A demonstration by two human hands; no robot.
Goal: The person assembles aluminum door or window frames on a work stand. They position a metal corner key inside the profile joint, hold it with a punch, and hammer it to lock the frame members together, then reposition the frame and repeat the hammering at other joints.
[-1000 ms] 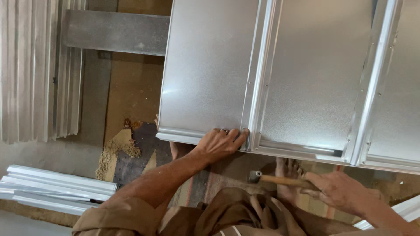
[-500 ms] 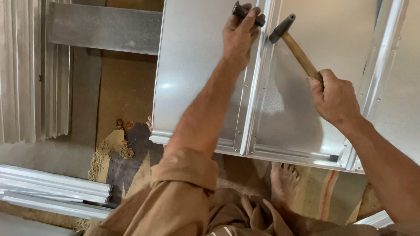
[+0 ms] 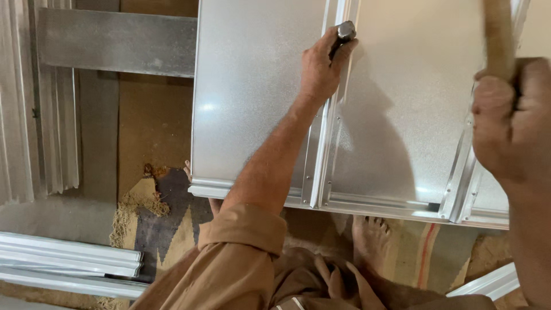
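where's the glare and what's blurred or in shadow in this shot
Head view: a small glare spot on the sheet-metal panel near its left edge; the left hand and forearm cast a soft shadow to their right; the right hand and wooden handle are close and blurred.

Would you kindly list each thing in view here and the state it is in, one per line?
Left hand: gripping a small dark tool against the seam.
Dark tool: held upright on the seam.
Right hand: fist closed round a wooden handle.
Wooden handle: raised, its head out of view.
Metal panels: lying flat, joined at raised seams.
Metal strips: stacked on the floor.
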